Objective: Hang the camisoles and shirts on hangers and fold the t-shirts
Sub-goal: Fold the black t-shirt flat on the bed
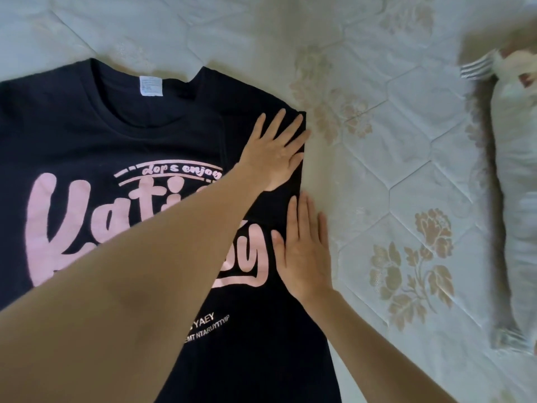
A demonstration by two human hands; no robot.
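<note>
A black t-shirt [96, 135] with pink lettering lies flat, front up, on the quilted bed cover, its neck and white label at the top. Its right sleeve is folded in over the body, so the right side forms a straight edge. My left hand [273, 152] lies flat with fingers spread on that folded sleeve near the shoulder. My right hand [305, 251] lies flat just below it, pressing along the same right edge, partly on the shirt and partly on the cover. My left forearm crosses over the print and hides part of the lettering.
The pale quilted bed cover [392, 175] with gold flower motifs stretches out to the right of the shirt. A light pillow [514, 199] lies along the right edge, with a blurred striped item [476, 69] above it.
</note>
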